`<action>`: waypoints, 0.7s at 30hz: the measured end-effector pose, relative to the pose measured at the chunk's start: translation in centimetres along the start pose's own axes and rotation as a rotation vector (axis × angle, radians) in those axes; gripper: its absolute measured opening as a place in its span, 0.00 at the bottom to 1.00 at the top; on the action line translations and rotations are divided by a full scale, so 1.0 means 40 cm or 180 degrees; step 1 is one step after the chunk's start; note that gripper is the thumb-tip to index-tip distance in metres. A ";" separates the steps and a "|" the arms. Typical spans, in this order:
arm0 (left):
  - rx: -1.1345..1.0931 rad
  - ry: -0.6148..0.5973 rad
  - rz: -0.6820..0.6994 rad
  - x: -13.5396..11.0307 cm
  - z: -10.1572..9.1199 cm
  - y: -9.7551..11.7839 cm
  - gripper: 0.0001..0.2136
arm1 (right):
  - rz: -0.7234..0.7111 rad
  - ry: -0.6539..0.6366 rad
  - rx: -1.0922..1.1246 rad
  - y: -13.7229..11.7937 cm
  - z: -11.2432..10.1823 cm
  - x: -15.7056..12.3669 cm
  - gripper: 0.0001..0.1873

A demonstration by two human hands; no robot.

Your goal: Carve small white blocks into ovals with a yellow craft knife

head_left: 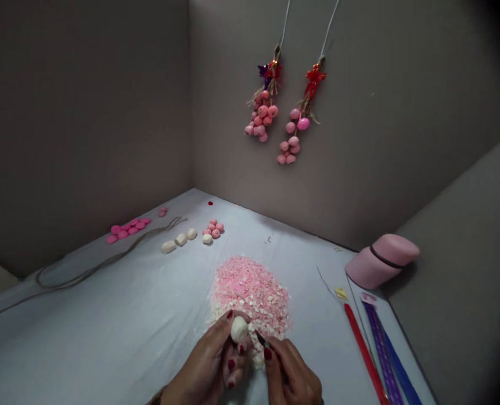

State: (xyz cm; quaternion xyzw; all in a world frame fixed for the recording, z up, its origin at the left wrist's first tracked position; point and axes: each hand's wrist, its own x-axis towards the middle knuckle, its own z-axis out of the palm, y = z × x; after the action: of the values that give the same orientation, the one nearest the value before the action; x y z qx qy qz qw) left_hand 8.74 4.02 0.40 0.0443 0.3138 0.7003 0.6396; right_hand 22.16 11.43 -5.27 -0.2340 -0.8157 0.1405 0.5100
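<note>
My left hand is at the bottom centre, its fingers pinched round a small white ball. My right hand is beside it, closed on a thin dark pointed tool whose tip touches the ball. Both hands hover over the near edge of a heap of pink and white flakes on the pale table.
Further back lie white lumps, pink balls, flat pink discs and a long cord. A pink case sits at the right, with red and purple strips near the edge. Two pink bead bunches hang on the wall.
</note>
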 end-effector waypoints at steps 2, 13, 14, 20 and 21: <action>0.0048 0.0060 -0.0061 0.003 -0.001 -0.002 0.14 | -0.0076 -0.0041 0.0034 -0.002 0.005 -0.005 0.10; 0.0215 0.0160 0.0196 0.018 -0.019 -0.040 0.21 | -0.0322 -0.0265 -0.0019 -0.014 0.005 0.003 0.11; 0.0242 0.0167 0.0226 0.021 -0.023 -0.044 0.21 | -0.0343 -0.0284 -0.0053 -0.015 0.003 0.006 0.11; 0.0667 0.0127 0.0274 0.016 -0.015 -0.041 0.24 | -0.0334 -0.0441 -0.0090 -0.022 0.000 0.014 0.12; 0.0746 0.0123 0.0272 0.013 -0.011 -0.039 0.24 | -0.0310 -0.0426 -0.0095 -0.022 0.000 0.014 0.12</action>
State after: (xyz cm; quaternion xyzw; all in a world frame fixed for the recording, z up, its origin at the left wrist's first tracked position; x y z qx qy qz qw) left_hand 9.80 4.29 -0.91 0.1185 0.4036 0.6862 0.5935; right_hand 21.76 10.96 -4.41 -0.1918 -0.8604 0.1186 0.4571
